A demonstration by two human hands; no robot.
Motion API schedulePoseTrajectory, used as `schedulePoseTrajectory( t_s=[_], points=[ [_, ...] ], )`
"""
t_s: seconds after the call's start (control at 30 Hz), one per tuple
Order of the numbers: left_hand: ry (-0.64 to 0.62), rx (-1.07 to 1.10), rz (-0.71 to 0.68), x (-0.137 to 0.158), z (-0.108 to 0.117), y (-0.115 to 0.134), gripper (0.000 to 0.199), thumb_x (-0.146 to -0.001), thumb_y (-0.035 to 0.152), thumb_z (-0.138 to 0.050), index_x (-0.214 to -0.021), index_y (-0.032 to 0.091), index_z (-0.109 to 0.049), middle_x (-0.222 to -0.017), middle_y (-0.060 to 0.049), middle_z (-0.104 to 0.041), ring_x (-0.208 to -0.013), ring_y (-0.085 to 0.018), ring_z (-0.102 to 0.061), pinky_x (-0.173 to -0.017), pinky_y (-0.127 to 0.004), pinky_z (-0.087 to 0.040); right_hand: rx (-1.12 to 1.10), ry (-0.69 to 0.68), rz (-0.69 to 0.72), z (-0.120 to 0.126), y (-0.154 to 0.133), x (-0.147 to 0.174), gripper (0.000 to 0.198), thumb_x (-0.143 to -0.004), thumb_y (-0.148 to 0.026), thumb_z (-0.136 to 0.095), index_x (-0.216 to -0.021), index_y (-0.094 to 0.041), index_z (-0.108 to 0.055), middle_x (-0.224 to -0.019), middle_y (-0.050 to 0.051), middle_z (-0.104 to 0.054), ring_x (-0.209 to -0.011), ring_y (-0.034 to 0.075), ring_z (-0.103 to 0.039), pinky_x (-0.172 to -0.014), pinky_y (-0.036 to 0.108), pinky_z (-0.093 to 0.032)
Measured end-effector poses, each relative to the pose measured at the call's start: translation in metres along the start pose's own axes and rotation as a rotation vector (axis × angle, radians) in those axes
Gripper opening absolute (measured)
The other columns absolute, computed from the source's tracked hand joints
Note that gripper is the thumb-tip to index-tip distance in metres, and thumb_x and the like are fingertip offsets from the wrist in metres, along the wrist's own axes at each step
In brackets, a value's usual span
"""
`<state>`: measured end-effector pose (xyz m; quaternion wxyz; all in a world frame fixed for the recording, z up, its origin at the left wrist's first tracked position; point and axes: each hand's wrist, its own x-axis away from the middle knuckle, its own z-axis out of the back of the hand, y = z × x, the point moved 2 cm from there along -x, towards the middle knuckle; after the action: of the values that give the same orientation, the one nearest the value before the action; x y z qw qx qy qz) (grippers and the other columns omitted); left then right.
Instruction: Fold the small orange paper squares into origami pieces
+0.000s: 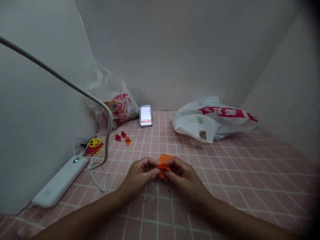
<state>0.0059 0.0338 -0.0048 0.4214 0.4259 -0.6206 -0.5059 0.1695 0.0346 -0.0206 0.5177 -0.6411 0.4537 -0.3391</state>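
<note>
Between both hands, above the pink tiled surface, is a partly folded piece of orange origami paper [165, 158]. My left hand [143, 173] pinches its left side, thumb in front and fingers behind. On the right side my right hand [183, 174] grips it the same way. A folded flap stands out toward me between the thumbs, and a pointed end hangs below. Further back on the left lie small folded paper pieces: two red ones [118, 137] and an orange one [128, 141].
A phone [145, 115] with a lit screen leans at the back wall. Plastic bags stand at back left [120, 106] and back right [212, 120]. Along the left wall lie a white lamp base [61, 180] with a bent grey arm [110, 133], a thin cable, and yellow and red cutouts [95, 145].
</note>
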Motion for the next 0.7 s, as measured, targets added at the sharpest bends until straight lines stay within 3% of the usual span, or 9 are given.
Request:
schedulePoseTrajectory(
  t_s=[0.7],
  points=[
    [0.021, -0.037, 0.002, 0.0037, -0.0027, 0.0006, 0.016, -0.075, 0.028, -0.075, -0.080, 0.015, -0.066, -0.072, -0.001, -0.071, -0.067, -0.013, -0.066, -0.066, -0.025, -0.052, 0.025, 0.033, -0.041, -0.0001, -0.0023, 0.0015, 0.017, -0.079, -0.032, -0.069, -0.076, -0.019, -0.060, -0.071, 0.000, -0.062, -0.066, 0.014, -0.056, -0.063, 0.028, -0.041]
  ],
)
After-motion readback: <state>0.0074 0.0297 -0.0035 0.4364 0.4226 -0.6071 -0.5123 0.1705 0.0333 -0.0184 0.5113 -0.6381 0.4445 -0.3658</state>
